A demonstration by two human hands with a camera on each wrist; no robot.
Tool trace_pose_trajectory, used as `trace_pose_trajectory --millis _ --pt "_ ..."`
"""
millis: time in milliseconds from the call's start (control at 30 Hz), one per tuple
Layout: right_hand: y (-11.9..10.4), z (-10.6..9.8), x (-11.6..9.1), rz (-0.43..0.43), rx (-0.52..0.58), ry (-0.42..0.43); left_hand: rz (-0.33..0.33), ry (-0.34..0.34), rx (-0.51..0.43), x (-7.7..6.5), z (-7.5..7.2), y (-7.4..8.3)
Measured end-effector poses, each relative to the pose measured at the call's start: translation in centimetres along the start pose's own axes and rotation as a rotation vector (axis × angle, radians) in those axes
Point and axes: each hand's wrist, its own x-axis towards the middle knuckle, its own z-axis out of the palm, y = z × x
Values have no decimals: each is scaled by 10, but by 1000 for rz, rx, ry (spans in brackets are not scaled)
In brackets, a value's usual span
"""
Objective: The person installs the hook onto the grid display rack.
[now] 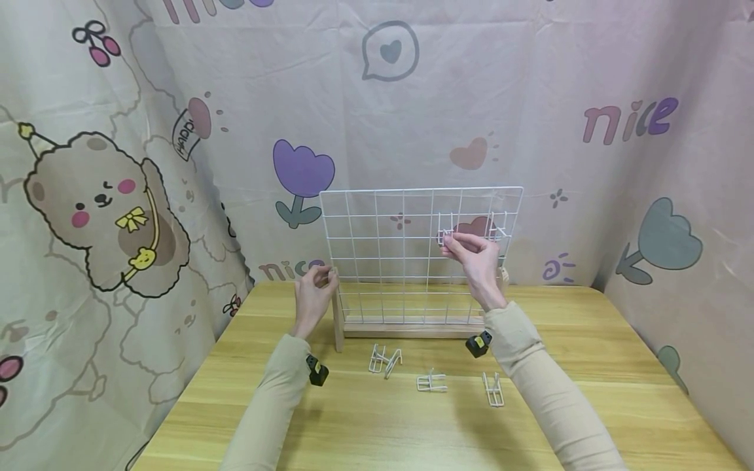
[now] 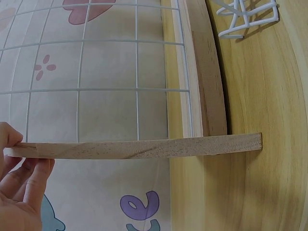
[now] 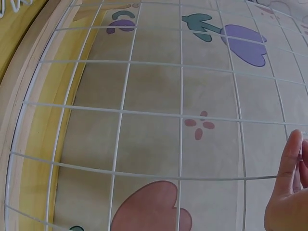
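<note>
A white wire grid panel (image 1: 389, 258) stands upright in a wooden base (image 1: 412, 330). At the panel's left side, my left hand (image 1: 315, 294) pinches the upper end of the wooden side post (image 2: 120, 150), thumb on one face and fingertips on the other. My right hand (image 1: 476, 261) is raised before the upper right of the grid, pinching a small white wire hook rack (image 1: 443, 235) against the mesh. In the right wrist view only the edge of that hand (image 3: 288, 187) shows. A second wire hook rack (image 1: 499, 230) hangs on the grid just right of it.
On the wooden table (image 1: 377, 425), in front of the base, lie three more white wire racks: one left (image 1: 384, 361), one in the middle (image 1: 432, 382) and one right (image 1: 493, 390). A printed curtain (image 1: 247, 85) surrounds the table at the back and sides.
</note>
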Motion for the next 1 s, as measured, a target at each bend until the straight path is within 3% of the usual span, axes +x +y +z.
trace_pose_trajectory --millis 667,1000 --pt "5 -9 -8 18 -190 4 4 10 5 0 0 -3" --pt "5 -21 -19 29 -187 -4 -11 5 -17 0 0 -2"
